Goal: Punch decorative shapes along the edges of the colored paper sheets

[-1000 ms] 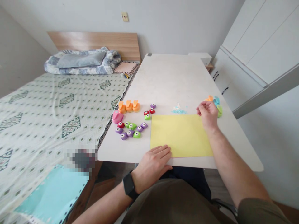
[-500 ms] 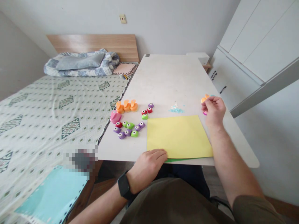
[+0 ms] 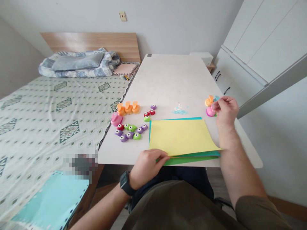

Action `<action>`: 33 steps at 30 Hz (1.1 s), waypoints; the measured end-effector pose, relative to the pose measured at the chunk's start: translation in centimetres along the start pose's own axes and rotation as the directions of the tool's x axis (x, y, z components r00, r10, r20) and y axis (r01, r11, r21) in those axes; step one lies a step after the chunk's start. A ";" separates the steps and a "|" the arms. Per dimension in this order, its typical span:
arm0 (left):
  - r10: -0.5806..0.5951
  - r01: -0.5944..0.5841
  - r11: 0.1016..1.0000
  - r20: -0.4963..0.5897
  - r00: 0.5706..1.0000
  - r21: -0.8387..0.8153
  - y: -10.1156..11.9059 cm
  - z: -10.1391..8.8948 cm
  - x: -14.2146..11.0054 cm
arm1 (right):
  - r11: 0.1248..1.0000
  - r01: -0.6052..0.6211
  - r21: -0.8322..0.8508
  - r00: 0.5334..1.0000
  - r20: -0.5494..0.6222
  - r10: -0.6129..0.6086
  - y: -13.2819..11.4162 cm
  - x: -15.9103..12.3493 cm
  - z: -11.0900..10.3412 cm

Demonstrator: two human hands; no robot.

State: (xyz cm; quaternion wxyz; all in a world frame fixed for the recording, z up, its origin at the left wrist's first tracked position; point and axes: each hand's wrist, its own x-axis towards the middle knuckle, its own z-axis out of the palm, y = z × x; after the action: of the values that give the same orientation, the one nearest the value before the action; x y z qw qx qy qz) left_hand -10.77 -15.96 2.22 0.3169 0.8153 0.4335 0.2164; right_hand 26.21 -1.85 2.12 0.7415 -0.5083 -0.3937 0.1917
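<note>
With fingers curled over its near-left edge, my left hand [image 3: 150, 164] pinches the yellow sheet of paper [image 3: 179, 135]. Its near edge is lifted and its right corner bends up against my right forearm. Under it show a blue sheet [image 3: 203, 154] and a green sheet [image 3: 189, 161]. My right hand [image 3: 226, 110] is raised past the stack's far right, fingers closed together; anything between them is too small or hidden to make out. Close by its fingertips are a pink craft punch [image 3: 210, 111] and an orange craft punch [image 3: 209, 101], with blue and green ones partly hidden behind the hand.
Several small punches [image 3: 129, 135] and larger orange punches [image 3: 128, 108] stand left of the paper, beside a pink one [image 3: 117, 119]. Tiny blue and white paper bits [image 3: 180, 111] lie beyond the stack. A bed [image 3: 48, 105] adjoins the table's left; a light-blue sheet [image 3: 52, 198] lies on it.
My left hand has gone from lying flat on the yellow sheet to pinching its edge, which has risen and slid, baring blue and green sheets. My right hand has moved right, still closed.
</note>
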 end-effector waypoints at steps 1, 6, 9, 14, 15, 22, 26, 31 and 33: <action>-0.036 0.036 0.999 -0.014 0.999 -0.034 0.0 0.0 0.1 | 1.000 0.007 0.004 1.000 0.007 -0.007 0.0 0.0 0.0; -0.093 0.089 0.991 -0.033 0.995 -0.095 0.2 -0.3 0.3 | 1.000 -0.010 -0.015 1.000 0.018 0.011 0.2 0.0 0.3; -0.098 0.094 0.990 -0.036 0.995 -0.101 0.4 -0.4 0.3 | 0.999 -0.036 -0.011 0.999 0.002 0.036 0.2 0.0 0.4; -0.091 0.088 0.991 -0.021 0.996 -0.097 0.6 -0.5 0.2 | 0.999 -0.041 -0.019 0.999 0.012 0.041 0.1 -0.2 0.6; -0.085 0.083 0.992 -0.022 0.996 -0.091 0.6 -0.5 0.2 | 0.999 -0.037 -0.021 0.999 0.015 0.038 0.0 -0.3 0.7; 0.011 -0.012 1.000 -0.024 1.000 -0.002 0.8 -0.2 -0.2 | 1.000 -0.031 -0.006 0.999 0.044 0.031 0.1 -0.4 0.8; 0.033 -0.033 0.997 0.006 0.999 0.068 0.9 0.0 -0.4 | 0.999 -0.033 0.003 0.998 0.045 0.033 0.3 -0.4 0.7; 0.033 -0.033 0.996 0.006 0.999 0.082 0.5 0.1 -0.7 | 1.000 -0.023 -0.006 0.998 0.052 0.024 0.3 -0.4 0.9; 0.078 -0.082 0.992 0.043 0.996 0.101 0.3 0.1 -0.8 | 0.999 -0.032 -0.001 0.998 0.049 0.032 0.2 -0.4 0.9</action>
State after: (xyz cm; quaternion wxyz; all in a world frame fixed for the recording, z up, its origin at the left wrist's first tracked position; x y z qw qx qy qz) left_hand -10.95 -16.78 2.30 0.2741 0.8513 0.4048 0.1903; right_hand 25.25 -1.48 1.95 0.7283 -0.5097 -0.4038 0.2159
